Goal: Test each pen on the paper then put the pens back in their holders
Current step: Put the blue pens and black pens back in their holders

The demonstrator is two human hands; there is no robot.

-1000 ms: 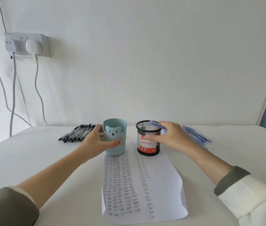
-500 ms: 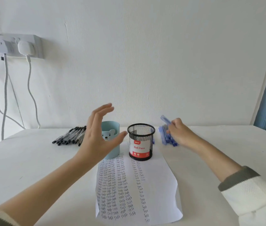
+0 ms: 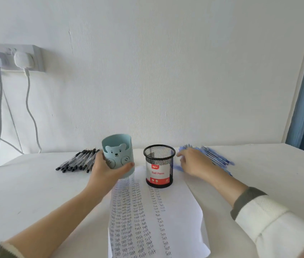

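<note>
White wall is backing a white bench (image 3: 26,192), where one sheet of paper (image 3: 175,211), filled with columns of the word Test, is lying with two holders at its far end: a pale blue bear holder (image 3: 117,151) and a black mesh holder (image 3: 159,164), both looking empty. The left hand (image 3: 106,170) is wrapping its grip around the bear holder's lower wall. That cup is probably going to handle as light, stiff plastic, best taken low around the body. The right hand (image 3: 194,162) is reaching over the blue pens (image 3: 216,158) beside the mesh holder, and blur is hiding whether its grip is closing on one. Black pens (image 3: 76,162) are lying in a second pile at the left, roughly a dozen, while the blue ones are too smeared to count. Pens like these are likely going to feel light and slick and roll easily, so pinching mid-barrel is looking wisest.
</note>
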